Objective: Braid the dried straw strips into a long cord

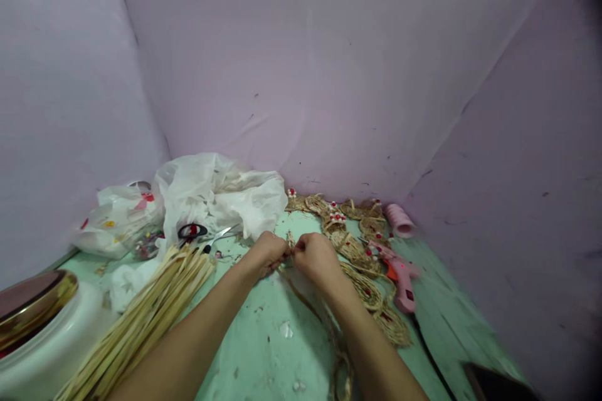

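My left hand [270,252] and my right hand [314,254] meet over the middle of the green tabletop [263,351], fingers pinched close together. Between them is a braided natural-fibre cord [290,239], its short end poking up past the fingertips. From the hands a long strand of the same cord [301,294] trails down toward me and loops beside my right forearm. The exact grip of the fingertips is partly hidden. Right of my right hand lie coiled braided pieces [350,247] with red and white beads [336,217].
A pink glue gun [402,282] with a black cable and a pink spool [399,220] lie at right. At left are dry fibre strips [155,307], scissors [192,232], plastic bags [216,194] and a white container [61,338]. A dark flat object [496,382] sits lower right.
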A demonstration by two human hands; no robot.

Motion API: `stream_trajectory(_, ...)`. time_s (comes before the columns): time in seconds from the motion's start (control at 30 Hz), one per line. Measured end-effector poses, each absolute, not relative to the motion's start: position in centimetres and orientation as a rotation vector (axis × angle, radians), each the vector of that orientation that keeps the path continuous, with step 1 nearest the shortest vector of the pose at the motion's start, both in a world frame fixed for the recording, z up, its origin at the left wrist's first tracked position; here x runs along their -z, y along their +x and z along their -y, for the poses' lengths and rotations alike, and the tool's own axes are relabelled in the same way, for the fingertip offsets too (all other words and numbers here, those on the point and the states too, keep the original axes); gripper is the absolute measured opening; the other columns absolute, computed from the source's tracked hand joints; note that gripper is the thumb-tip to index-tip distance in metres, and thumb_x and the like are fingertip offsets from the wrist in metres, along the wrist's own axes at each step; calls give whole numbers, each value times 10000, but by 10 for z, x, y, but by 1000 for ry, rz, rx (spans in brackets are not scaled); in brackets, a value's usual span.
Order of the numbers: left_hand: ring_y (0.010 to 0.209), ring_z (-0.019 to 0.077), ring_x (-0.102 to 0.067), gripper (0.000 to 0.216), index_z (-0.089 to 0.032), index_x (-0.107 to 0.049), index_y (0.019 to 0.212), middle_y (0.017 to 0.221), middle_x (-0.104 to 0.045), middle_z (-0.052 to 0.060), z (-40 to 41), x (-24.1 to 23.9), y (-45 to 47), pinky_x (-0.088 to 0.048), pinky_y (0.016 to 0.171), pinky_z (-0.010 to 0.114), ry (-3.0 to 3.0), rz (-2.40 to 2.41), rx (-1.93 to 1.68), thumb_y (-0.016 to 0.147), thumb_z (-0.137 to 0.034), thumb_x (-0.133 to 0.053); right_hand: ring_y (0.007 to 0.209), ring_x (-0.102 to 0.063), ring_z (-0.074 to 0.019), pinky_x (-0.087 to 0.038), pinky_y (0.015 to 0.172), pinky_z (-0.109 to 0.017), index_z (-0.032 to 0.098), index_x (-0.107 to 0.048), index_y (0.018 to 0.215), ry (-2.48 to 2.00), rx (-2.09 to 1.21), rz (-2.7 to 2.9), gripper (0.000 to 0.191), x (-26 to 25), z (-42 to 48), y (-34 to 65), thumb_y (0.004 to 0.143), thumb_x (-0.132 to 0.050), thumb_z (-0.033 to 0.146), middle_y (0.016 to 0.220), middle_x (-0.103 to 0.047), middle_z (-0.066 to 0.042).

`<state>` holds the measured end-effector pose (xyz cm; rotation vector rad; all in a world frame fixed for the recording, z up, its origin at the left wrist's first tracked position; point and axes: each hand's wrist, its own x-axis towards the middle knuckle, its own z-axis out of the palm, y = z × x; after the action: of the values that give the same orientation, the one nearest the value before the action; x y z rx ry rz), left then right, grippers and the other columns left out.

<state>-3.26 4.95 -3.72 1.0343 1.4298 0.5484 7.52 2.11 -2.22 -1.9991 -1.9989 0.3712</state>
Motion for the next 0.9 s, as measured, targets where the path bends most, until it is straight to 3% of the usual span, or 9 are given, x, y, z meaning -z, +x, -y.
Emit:
stream_trajectory(0.17,265,31,-248,180,-158,-385,456,324,-322,-64,-47,31,-37,-112,310,172,944,-1436,-539,576,-161,-519,590,-542,-155,-238,491,-247,142,-686,662,-1953,-408,2038,175,15,-14,67,654,-535,229,678,-663,-118)
stream_trajectory(0.37,274,18,-206,243,-168,-302,421,318,-271,-75,-47,27,-47,-66,320,175,965,-1379,-573,546,-97,-497,540,-496,-124,-245,468,-222,150,-674,645,-1777,-635,2003,204,15,-19,77,666,-533,296,580,-618,-47)
stream_trajectory(0.57,300,6,-182,296,-171,-268,399,337,-243,-81,-53,30,-54,-86,327,168,1001,-1188,-542,535,-98,-521,446,-477,-95,-320,434,-192,120,-571,642,-1661,-1343,1263,189,27,-29,70,712,-413,197,498,-531,-13)
stream_trajectory(0.63,299,9,-183,288,-172,-273,401,332,-238,-82,-53,31,-54,-90,327,169,1004,-1196,-508,524,-98,-523,352,-383,-72,-269,380,-185,136,-507,558,-1615,-1458,1209,146,32,-30,65,676,-425,161,401,-436,27)
stream_trajectory(0.77,283,35,-228,195,-167,-347,406,316,-283,-67,-51,29,-53,-101,313,183,1138,-1312,-438,503,-128,-512,283,-160,-31,-100,337,-197,166,-377,438,-1635,-1381,1274,186,42,-32,67,601,-458,126,305,-224,88)
stream_trajectory(0.9,284,58,-273,98,-144,-472,422,330,-392,-30,-51,28,-55,-170,315,203,1429,-1484,-384,502,-166,-524,279,-144,-30,-78,337,-206,181,-341,440,-1582,-1434,1275,209,49,-34,74,593,-481,155,304,-204,97)
